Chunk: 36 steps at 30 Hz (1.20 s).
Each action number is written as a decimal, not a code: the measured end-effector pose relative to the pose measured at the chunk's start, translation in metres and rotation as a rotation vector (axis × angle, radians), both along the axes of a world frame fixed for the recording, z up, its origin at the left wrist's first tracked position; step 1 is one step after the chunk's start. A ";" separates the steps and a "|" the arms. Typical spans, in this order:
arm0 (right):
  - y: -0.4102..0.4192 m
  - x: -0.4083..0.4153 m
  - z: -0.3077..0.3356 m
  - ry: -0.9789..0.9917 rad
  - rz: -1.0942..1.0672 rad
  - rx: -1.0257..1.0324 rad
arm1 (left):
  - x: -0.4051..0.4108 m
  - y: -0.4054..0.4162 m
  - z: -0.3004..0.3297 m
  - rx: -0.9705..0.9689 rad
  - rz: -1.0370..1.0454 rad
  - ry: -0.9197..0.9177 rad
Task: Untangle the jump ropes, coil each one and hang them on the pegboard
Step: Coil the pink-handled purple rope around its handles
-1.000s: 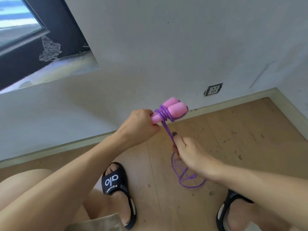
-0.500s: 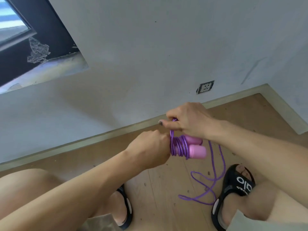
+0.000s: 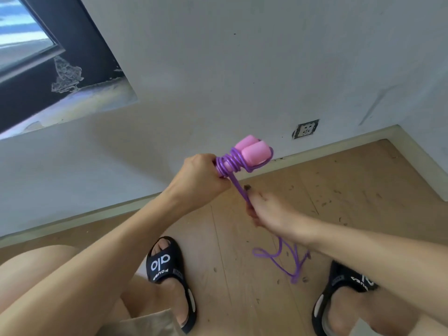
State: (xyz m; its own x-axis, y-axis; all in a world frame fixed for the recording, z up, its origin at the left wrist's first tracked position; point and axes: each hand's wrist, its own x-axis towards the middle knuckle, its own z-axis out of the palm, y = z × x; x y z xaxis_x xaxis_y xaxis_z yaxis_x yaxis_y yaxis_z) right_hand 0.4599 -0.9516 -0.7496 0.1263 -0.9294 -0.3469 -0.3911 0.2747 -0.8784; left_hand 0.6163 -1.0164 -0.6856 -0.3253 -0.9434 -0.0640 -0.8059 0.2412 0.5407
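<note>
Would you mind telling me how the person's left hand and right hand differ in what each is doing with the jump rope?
The left hand grips the pink handles, raised toward the wall; the right hand sits lower and holds only the purple cord. Beside the left hand the cord is wound in coils round the handles; below the right hand it trails in loose loops onto the floor. Both have fingers curled round part of the same rope.

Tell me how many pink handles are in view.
2. Both pink handles lie side by side, gripped by the left hand and bound together by purple rope. Their lower ends are hidden.
</note>
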 end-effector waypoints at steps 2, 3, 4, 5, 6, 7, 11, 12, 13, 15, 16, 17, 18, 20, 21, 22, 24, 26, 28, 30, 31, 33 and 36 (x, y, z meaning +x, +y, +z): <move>0.015 0.001 0.008 0.085 0.041 -0.094 | 0.002 -0.009 -0.016 0.033 0.008 -0.135; 0.021 0.000 0.018 0.162 0.079 -0.147 | 0.001 -0.010 -0.024 0.040 0.002 -0.201; 0.025 -0.002 0.029 0.218 0.108 -0.200 | 0.001 -0.010 -0.031 0.040 -0.014 -0.270; 0.027 -0.004 0.038 0.300 0.154 -0.280 | 0.000 -0.008 -0.037 0.039 -0.035 -0.348; 0.027 -0.006 0.044 0.421 0.207 -0.351 | -0.001 -0.005 -0.042 0.024 -0.067 -0.423; 0.024 -0.009 0.055 0.497 0.242 -0.410 | -0.002 0.000 -0.045 0.009 -0.103 -0.498; -0.010 -0.032 0.074 0.659 0.196 -0.542 | -0.012 0.022 -0.047 -0.092 -0.295 -0.567; -0.020 -0.038 0.075 0.670 0.183 -0.551 | -0.015 0.026 -0.044 -0.123 -0.331 -0.552; -0.029 -0.042 0.072 0.679 0.179 -0.562 | -0.017 0.030 -0.040 -0.150 -0.360 -0.549; -0.042 -0.046 0.067 0.682 0.212 -0.580 | -0.018 0.037 -0.031 -0.228 -0.435 -0.532; -0.045 -0.045 0.065 0.675 0.241 -0.574 | -0.019 0.042 -0.026 -0.265 -0.473 -0.513; -0.047 -0.045 0.058 0.655 0.275 -0.522 | -0.018 0.046 -0.023 -0.280 -0.504 -0.499; -0.048 -0.044 0.055 0.625 0.304 -0.470 | -0.018 0.050 -0.019 -0.286 -0.527 -0.472; -0.052 -0.041 0.051 0.515 0.316 -0.433 | -0.016 0.054 -0.012 -0.273 -0.535 -0.398; -0.052 -0.036 0.051 0.449 0.315 -0.383 | -0.015 0.054 -0.007 -0.264 -0.523 -0.343; -0.047 -0.040 0.054 0.354 0.265 -0.285 | -0.014 0.054 -0.002 -0.252 -0.506 -0.273; -0.045 -0.050 0.021 0.149 0.152 -0.103 | -0.011 0.052 0.008 -0.228 -0.447 -0.110; -0.033 -0.055 -0.005 0.163 0.147 0.050 | -0.009 0.049 0.014 -0.183 -0.339 0.047; -0.021 -0.039 -0.010 0.202 0.115 0.067 | -0.008 0.042 0.016 -0.148 -0.221 0.089; -0.008 -0.010 -0.011 0.138 0.042 0.001 | -0.006 0.027 0.011 -0.128 -0.115 0.046; 0.003 0.007 -0.001 0.111 0.007 -0.016 | -0.004 0.018 0.007 -0.122 -0.072 0.016; 0.018 0.019 -0.001 0.196 0.058 -0.111 | 0.001 0.002 -0.002 -0.104 -0.008 -0.067; 0.031 0.017 0.020 0.360 0.167 -0.282 | -0.001 -0.001 -0.014 -0.065 -0.070 -0.344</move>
